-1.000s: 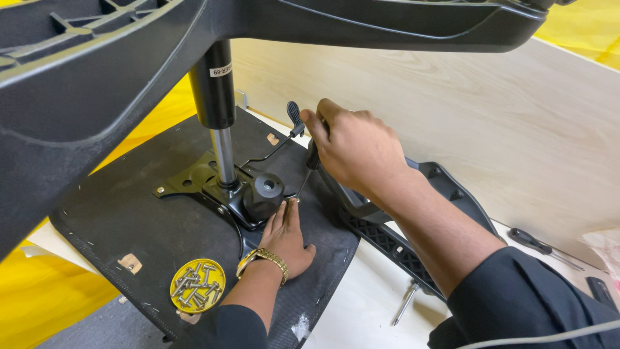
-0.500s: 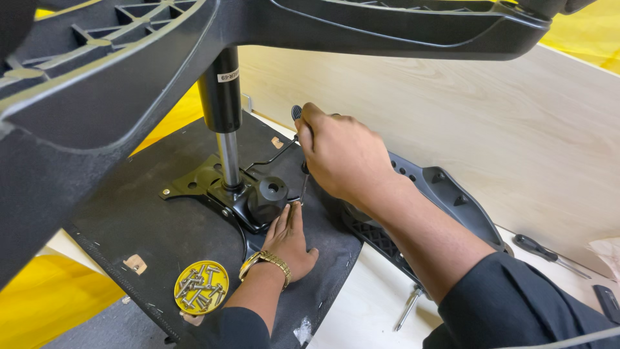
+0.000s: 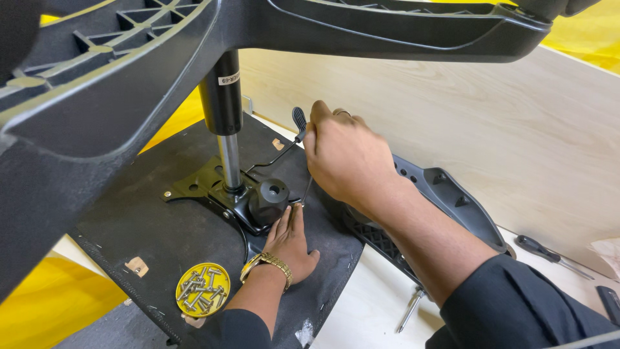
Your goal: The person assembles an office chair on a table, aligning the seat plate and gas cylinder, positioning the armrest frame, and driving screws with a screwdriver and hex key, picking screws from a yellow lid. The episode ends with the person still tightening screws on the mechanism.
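Note:
An upturned office chair lies before me: its black fabric seat underside (image 3: 142,226) faces up, with a black metal mechanism plate (image 3: 213,187) and a chrome gas cylinder (image 3: 227,158) rising from it. My left hand (image 3: 289,240) rests flat on the seat beside the mechanism's black knob (image 3: 270,199), fingers pointing at a bolt. My right hand (image 3: 345,158) is closed on a thin metal tool (image 3: 306,190) whose lower end meets the plate near my left fingertips. A black lever (image 3: 298,119) pokes up beside that hand.
The chair's black star base (image 3: 116,90) hangs across the top of the view. A yellow lid with several screws (image 3: 203,289) sits on the seat. A black armrest part (image 3: 439,200), a screwdriver (image 3: 549,253) and a pale wooden board (image 3: 504,136) lie to the right.
My right hand has shifted slightly on the tool near the lever. The left hand stays flat on the seat. The view has drifted a little.

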